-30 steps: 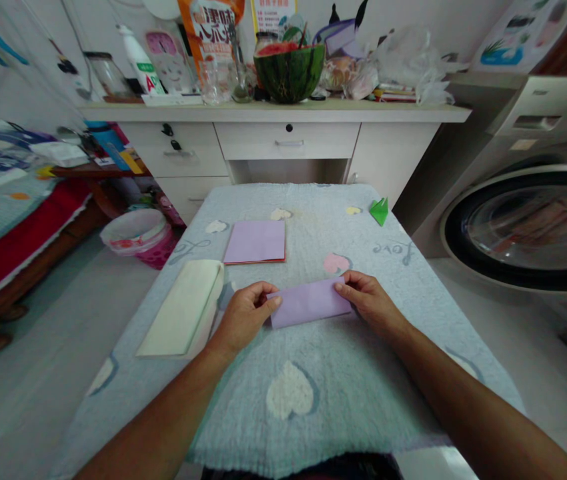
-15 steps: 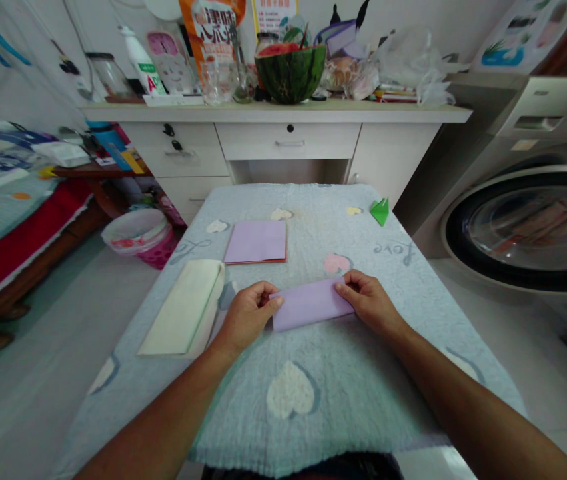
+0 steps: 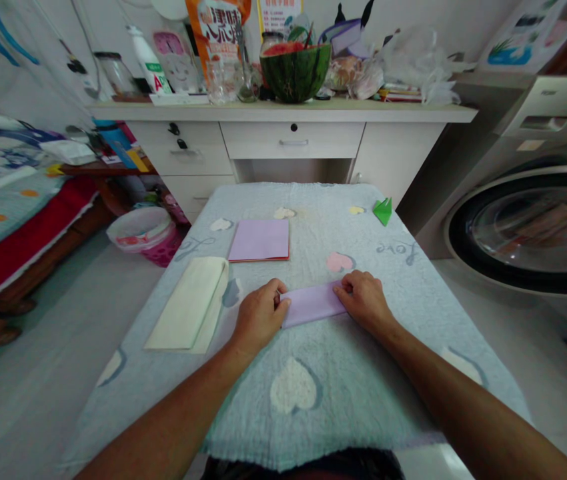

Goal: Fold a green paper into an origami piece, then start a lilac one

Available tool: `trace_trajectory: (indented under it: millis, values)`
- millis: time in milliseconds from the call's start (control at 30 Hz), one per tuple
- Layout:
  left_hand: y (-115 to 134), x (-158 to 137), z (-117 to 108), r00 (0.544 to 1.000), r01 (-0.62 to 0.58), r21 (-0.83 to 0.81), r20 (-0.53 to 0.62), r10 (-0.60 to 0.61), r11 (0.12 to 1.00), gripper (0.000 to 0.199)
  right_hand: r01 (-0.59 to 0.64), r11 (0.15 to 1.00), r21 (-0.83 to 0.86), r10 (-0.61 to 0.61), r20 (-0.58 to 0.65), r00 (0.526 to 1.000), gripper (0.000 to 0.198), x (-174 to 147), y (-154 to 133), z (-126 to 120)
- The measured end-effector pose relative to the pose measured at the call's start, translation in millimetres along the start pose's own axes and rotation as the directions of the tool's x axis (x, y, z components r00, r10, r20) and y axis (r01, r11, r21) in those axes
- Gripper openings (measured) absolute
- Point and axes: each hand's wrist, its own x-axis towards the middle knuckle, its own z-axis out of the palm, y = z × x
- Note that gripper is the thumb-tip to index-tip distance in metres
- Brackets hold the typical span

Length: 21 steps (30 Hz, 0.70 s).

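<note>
A folded strip of purple paper point(image 3: 312, 305) lies low over the cloth-covered table, stretched between my two hands. My left hand point(image 3: 262, 312) pinches its left end between thumb and curled fingers. At the other end, the thumb and fingers of my right hand point(image 3: 363, 299) close on its upper right corner. Beyond them rests a square stack of purple paper point(image 3: 260, 240) with a red edge showing underneath. To the left of my left hand is a folded pale cream sheet or packet point(image 3: 186, 305). A small green folded paper piece point(image 3: 382, 211) sits at the far right corner.
The table wears a pale blue cloth point(image 3: 363, 380) with heart prints. Behind it stands a white desk point(image 3: 293, 115) bearing a cut watermelon point(image 3: 296, 75), a jar, a bottle and bags. A washing machine point(image 3: 528, 133) is at right; a pink bin point(image 3: 151, 237) and a bed are at left.
The purple paper now looks narrower and flatter against the table. My left hand has shifted slightly right, and my right hand's fingers have curled further over the paper. The view has moved slightly.
</note>
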Motion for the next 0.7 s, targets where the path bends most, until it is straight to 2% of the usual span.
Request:
trace_trajectory:
  millis: [300, 500, 600, 700]
  values:
    - [2.7, 0.3, 2.9, 1.000, 0.020, 0.094, -0.014, -0.019, 0.995, 0.028, -0.028, 0.993, -0.117, 0.035, 0.056, 0.998, 0.021, 1.5, -5.1, -1.3]
    - [2.5, -0.9, 2.6, 1.000, 0.016, 0.103, -0.017, -0.014, 0.995, 0.037, -0.061, 0.997, -0.043, 0.060, -0.003, 0.998, 0.019, -0.7, -3.2, 2.8]
    - [1.9, -1.3, 2.5, 0.993, -0.022, 0.128, -0.109, 0.036, 0.991, 0.039, -0.049, 0.999, -0.016, 0.048, -0.061, 0.997, 0.023, -1.4, -4.0, 3.9]
    - [3.2, -1.4, 1.6, 0.975, -0.047, 0.202, -0.202, 0.089, 0.978, 0.038, 0.043, 0.999, -0.029, -0.044, -0.042, 0.998, 0.016, 0.3, -6.8, 2.3]
